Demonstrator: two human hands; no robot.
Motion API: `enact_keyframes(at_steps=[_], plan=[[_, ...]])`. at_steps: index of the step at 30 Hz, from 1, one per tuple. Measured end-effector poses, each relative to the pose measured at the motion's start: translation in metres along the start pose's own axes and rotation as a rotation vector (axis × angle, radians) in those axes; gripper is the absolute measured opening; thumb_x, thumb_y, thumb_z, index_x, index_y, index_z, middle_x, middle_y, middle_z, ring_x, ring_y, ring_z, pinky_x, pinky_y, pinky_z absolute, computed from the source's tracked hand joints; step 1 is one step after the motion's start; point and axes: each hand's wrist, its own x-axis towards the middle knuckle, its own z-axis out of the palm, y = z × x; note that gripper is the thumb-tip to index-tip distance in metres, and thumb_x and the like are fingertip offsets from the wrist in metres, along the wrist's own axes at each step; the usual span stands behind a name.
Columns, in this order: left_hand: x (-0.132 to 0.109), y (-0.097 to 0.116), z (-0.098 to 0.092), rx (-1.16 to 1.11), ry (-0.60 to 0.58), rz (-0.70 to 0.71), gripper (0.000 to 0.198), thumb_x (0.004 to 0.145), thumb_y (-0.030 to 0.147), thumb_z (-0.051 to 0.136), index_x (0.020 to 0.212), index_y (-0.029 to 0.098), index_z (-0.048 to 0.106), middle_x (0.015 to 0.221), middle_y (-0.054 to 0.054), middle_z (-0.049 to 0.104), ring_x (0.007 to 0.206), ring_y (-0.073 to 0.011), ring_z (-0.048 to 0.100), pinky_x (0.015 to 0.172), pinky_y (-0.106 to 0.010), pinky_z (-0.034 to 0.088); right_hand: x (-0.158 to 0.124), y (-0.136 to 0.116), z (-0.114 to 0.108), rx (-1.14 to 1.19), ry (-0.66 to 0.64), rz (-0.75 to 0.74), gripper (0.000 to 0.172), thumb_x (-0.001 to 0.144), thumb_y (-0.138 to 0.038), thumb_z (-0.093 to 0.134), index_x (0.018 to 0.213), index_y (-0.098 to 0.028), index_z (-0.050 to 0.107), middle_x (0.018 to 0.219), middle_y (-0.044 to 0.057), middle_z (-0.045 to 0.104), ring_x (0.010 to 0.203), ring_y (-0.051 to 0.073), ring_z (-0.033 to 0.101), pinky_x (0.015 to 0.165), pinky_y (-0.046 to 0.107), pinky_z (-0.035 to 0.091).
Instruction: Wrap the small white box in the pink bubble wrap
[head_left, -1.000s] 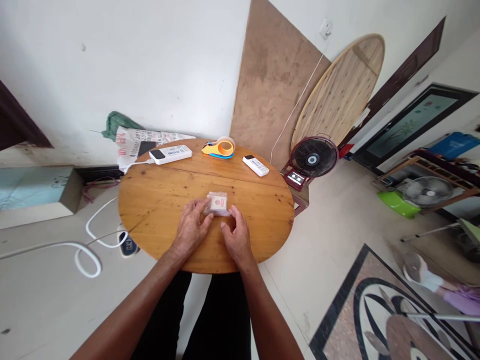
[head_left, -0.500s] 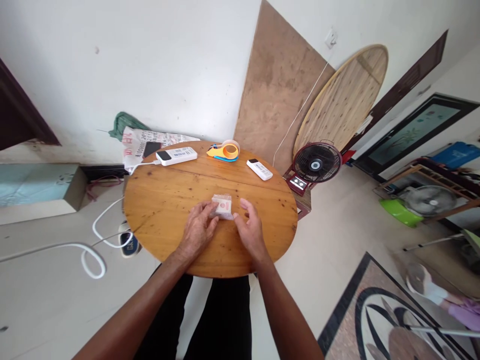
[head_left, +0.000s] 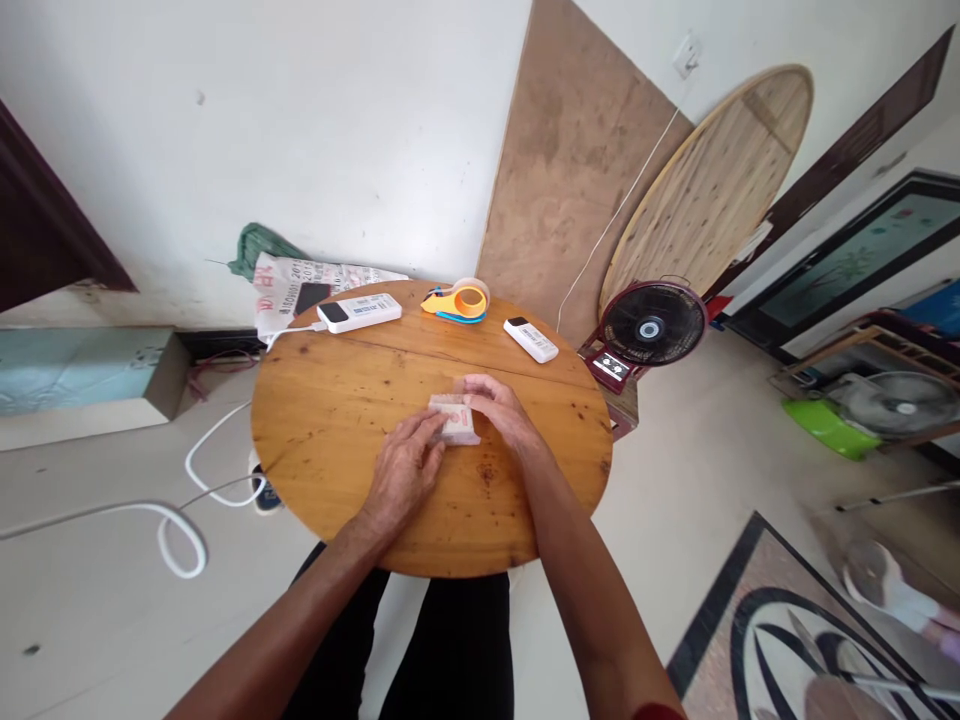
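Observation:
A small white box with red print [head_left: 456, 424], loosely wrapped in clear plastic film, lies in the middle of the round wooden table [head_left: 337, 400]. My left hand [head_left: 409, 460] holds it from the left, fingers over its top and thumb by its near side. Around the far right corner, the thumb and fingers of my right hand [head_left: 499, 405] close on the film at the box's far edge. The fingertips of that hand partly cover the film.
Along the table's far side are a white device with a cable [head_left: 360, 312], an orange tape dispenser [head_left: 455, 302] and a second white device [head_left: 531, 340]. A fan [head_left: 651, 325] stands beyond the right edge. Another person's foot [head_left: 870, 575] shows at the lower right.
My right hand has moved from the near right corner to the far edge of the box and closed there. My left hand stays on the box. The view has shifted slightly.

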Motion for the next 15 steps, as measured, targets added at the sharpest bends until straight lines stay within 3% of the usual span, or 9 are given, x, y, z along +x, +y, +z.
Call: enact_keyframes(at_steps=[4,8,12,15], plan=[[0.002,0.0,0.001,0.006,0.002,0.015,0.034,0.09,0.019,0.049,0.121,0.022,0.061,0.126,-0.007,0.065,0.118,-0.0238,0.058,0.103,-0.044,0.045,0.001,0.009,0.005,0.045,0.04,-0.043,0.034,0.069,-0.03,0.071,0.101,-0.02,0.068,0.096,0.002,0.069,0.088,0.016,0.064,0.085,0.031,0.049],[0.003,0.0,0.004,0.016,0.015,0.018,0.035,0.089,0.021,0.05,0.122,0.021,0.062,0.124,-0.008,0.066,0.117,-0.025,0.06,0.101,-0.046,0.047,0.005,0.014,0.011,0.03,0.085,-0.1,0.024,0.07,-0.033,0.07,0.09,-0.019,0.07,0.086,0.001,0.07,0.077,0.015,0.062,0.077,0.029,0.049],[0.004,-0.001,0.006,0.032,0.022,0.015,0.033,0.089,0.023,0.052,0.12,0.021,0.063,0.122,-0.008,0.067,0.116,-0.0261,0.06,0.101,-0.047,0.047,0.007,0.012,0.017,0.01,0.173,-0.138,0.017,0.072,-0.034,0.067,0.078,-0.02,0.072,0.081,0.001,0.072,0.076,0.017,0.063,0.077,0.03,0.049],[0.006,-0.002,0.006,0.034,0.032,0.019,0.031,0.09,0.024,0.052,0.117,0.022,0.065,0.119,-0.008,0.068,0.112,-0.0256,0.062,0.099,-0.045,0.048,0.004,0.008,0.019,0.005,0.164,-0.181,0.015,0.073,-0.035,0.068,0.076,-0.02,0.073,0.081,0.002,0.072,0.077,0.017,0.063,0.077,0.03,0.049]])
